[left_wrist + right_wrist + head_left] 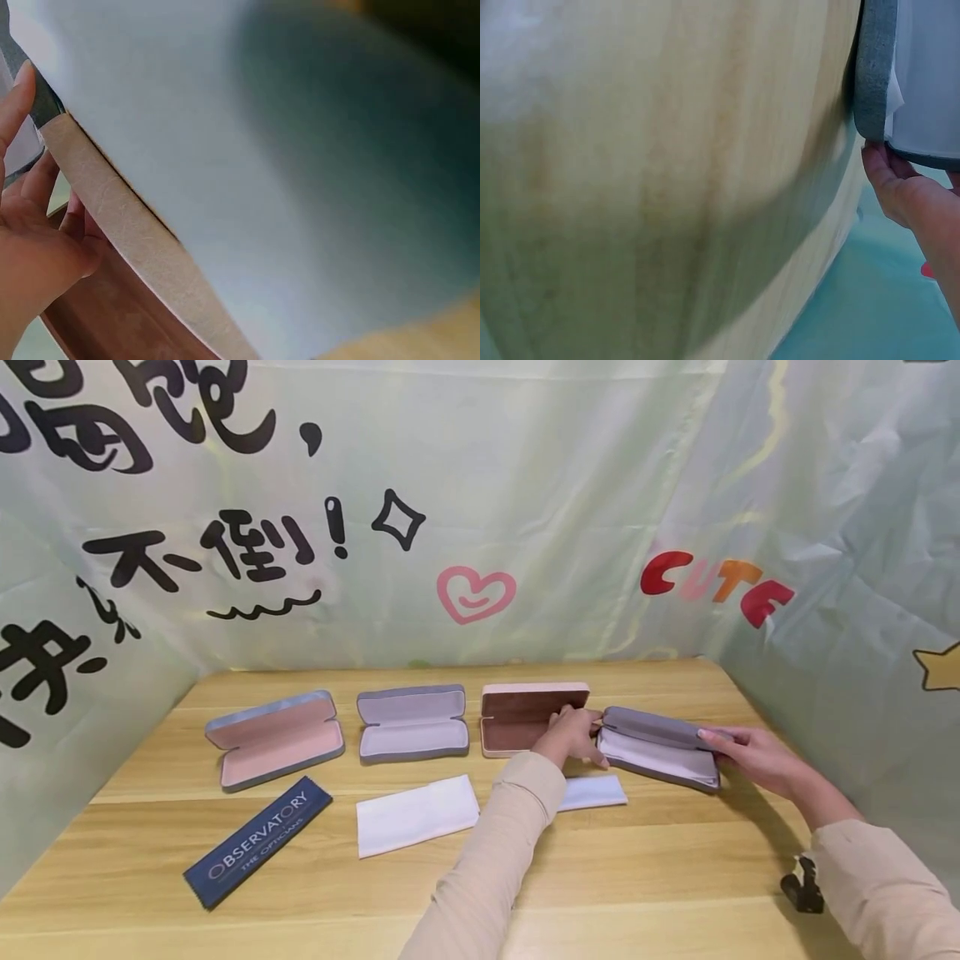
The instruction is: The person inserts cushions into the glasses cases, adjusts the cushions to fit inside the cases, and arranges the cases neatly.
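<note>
At the right of the head view lies a grey glasses case [658, 727] with its lid partly raised and a folded white cloth [656, 757] inside. My left hand [573, 737] holds the case's left end, the thumb in front and the fingers toward the back. It also overlaps the open pink glasses case [501, 739], which has a brown lining. My right hand [753, 758] grips the grey case's right end, thumb on the lid. In the right wrist view, the fingertips [876, 154] touch the case's end.
Two more open glasses cases stand to the left, one pink-lined [281, 756] and one grey [412, 745]. In front lie a navy lettered cloth [258, 842], a white cloth [416, 817] and a pale cloth [592, 792], partly behind my left sleeve. A small black object [804, 885] sits by the right sleeve.
</note>
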